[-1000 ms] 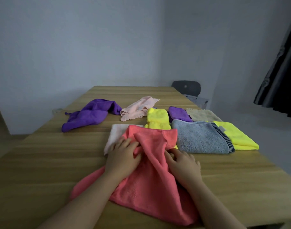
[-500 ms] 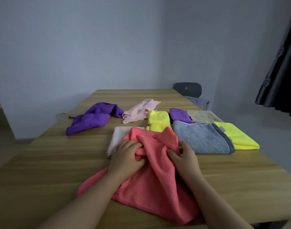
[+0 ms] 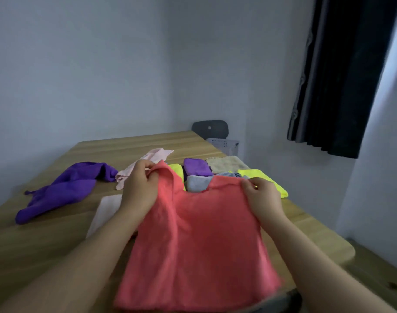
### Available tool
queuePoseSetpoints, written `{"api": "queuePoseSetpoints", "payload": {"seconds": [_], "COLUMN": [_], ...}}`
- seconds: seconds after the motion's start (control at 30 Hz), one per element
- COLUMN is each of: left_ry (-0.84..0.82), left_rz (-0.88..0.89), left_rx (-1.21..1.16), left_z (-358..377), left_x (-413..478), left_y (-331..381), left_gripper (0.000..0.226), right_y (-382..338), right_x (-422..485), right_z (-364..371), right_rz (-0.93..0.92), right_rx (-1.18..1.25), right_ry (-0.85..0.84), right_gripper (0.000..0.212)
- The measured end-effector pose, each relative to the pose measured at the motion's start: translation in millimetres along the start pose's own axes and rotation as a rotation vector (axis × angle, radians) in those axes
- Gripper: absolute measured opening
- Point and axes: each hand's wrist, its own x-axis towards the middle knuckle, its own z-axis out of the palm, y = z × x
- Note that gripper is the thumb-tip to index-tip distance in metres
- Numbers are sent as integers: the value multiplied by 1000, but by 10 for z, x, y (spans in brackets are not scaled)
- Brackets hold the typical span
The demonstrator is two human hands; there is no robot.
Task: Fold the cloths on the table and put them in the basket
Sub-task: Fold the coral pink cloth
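Coral cloth (image 3: 197,245) is held up by its top edge over the near edge of the table (image 3: 46,240); its lower part hangs toward the viewer, and whether the hem touches the wood cannot be told. One top corner is pinched by the left hand (image 3: 138,188), thumb and curled fingers closed round a bunched peak of fabric; the other corner is pinched by the right hand (image 3: 264,198), fingers likewise curled on the edge; between the two hands the edge sags in a shallow dip.

Under the left forearm a white cloth (image 3: 105,213) is laid flat on the table, partly hidden. Through the dip a grey cloth (image 3: 197,184) is seen, with a yellow towel (image 3: 256,173) just beside it on the right, partly behind the right hand; a smaller yellow cloth (image 3: 179,173) shows beside the left hand; farther back a folded purple square (image 3: 196,167) lies just beside a beige cloth (image 3: 224,163). A pink cloth (image 3: 145,161) is spread, crumpled, behind the left hand; a large purple cloth (image 3: 64,190) is heaped unfolded well to the left. Beyond the table's far right corner a pale perforated basket (image 3: 224,144) is seen, apart from the cloths, with a dark chair (image 3: 210,128) behind it; a dark curtain (image 3: 342,75) hangs at the right.
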Motion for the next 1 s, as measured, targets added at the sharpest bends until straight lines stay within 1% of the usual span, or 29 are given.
{"api": "queuePoseSetpoints", "payload": {"seconds": [0.1,0.13,0.17,0.2,0.23,0.27,0.3,0.33,0.37,0.43,0.47,0.5,0.57,0.6,0.63,0.67,0.73,0.77,0.8,0.83,0.9,0.97,1.0], "left_ry": [-12,-29,-57,-101,-140,-163,-152,-139,-116,-102,-111,-115,-85,-71,-69,-75,-100,-108,-122,-150,-258,-366,-416], "left_rz": [-118,-159,-224,-282,-344,-400,-440,-482,-527,-560,-543,-513,-445,-422,-394,-362,-358,-401,-452,-521,-650,-701,-698], "left_rx": [-249,-332,-384,-405,-406,-406,-421,-451,-490,-540,-533,-497,-384,-331,-267,-213,-196,-224,-257,-288,-361,-436,-481], "left_z": [245,342,421,522,631,703,782,879,935,1021,1049,1063,1078,1091,1105,1107,1103,1087,1071,1045,990,939,903], "left_x": [176,221,281,320,334,340,325,282,260,183,143,109,42,21,11,-2,91,157,218,273,344,371,366], "left_y": [102,111,34,-24,-95,-192,-259,-287,-352,-337,-307,-273,-249,-300,-348,-352,-399,-395,-369,-375,-407,-426,-397], "left_gripper": [4,7,8,2,10,20,24,22,26,41,44,42,28,29,32,29,12,7,9,12,14,18,21], "right_y": [111,177,235,295,358,405,467,541,575,645,670,687,695,704,717,737,760,794,829,844,813,718,650], "right_x": [201,252,283,291,282,265,244,222,201,159,141,123,89,81,87,98,164,209,258,311,429,515,532], "right_z": [-357,-471,-543,-603,-649,-650,-638,-621,-559,-386,-290,-202,-76,-33,3,25,72,59,29,-1,-85,-96,-42], "right_rz": [90,126,165,210,229,210,169,119,50,-60,-91,-99,-36,4,29,31,-5,-5,22,70,222,337,322], "right_rx": [-69,-114,-171,-254,-376,-508,-612,-668,-684,-672,-650,-613,-519,-495,-490,-492,-541,-552,-542,-508,-424,-406,-440], "right_ry": [46,67,82,97,105,100,108,120,122,91,76,73,40,5,-20,-27,4,12,9,14,69,143,167], "right_gripper": [32,30,26,24,25,29,35,39,42,42,41,38,30,26,22,16,12,17,28,39,58,65,65]}}
